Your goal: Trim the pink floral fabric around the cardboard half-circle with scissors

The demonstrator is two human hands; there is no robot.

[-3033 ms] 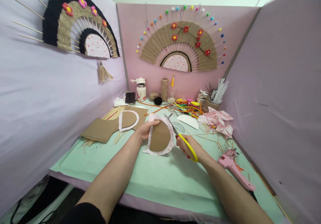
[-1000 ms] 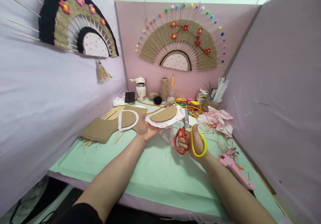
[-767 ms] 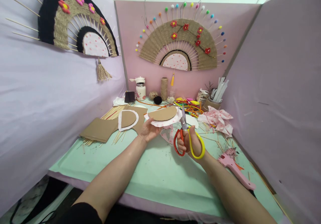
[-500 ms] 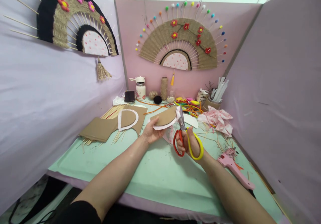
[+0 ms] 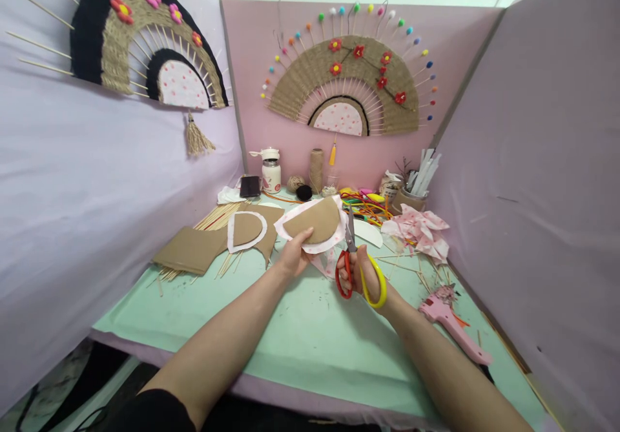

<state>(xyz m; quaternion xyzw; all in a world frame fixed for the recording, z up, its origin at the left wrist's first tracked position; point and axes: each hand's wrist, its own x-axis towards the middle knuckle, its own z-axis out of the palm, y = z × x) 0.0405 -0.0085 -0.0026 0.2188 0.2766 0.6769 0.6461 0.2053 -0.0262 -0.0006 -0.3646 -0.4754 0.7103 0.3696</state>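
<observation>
My left hand (image 5: 296,255) grips a half-round cardboard piece (image 5: 317,221) near its lower edge, thumb on top. White fabric with pink dots (image 5: 283,224) shows as a border around the cardboard. In my right hand (image 5: 361,274) are scissors (image 5: 349,241) with one red and one yellow handle loop, blades pointing up. The blades stand at the right edge of the fabric border; whether they touch it I cannot tell. Below the held piece lies a scrap of pink-dotted fabric (image 5: 325,264) on the table.
Left are cardboard sheets (image 5: 186,249), a white half-round outline (image 5: 231,233) and thin sticks. On the right lie crumpled pink fabric (image 5: 421,228) and a pink glue gun (image 5: 455,329). A bottle (image 5: 271,172), twine spool (image 5: 316,170) and coloured stems (image 5: 368,207) stand or lie behind. Decorated fans (image 5: 349,77) hang on the walls.
My left hand has turned the cardboard piece so its face and fabric border show more fully. The scissors have shifted slightly and stay in my right hand.
</observation>
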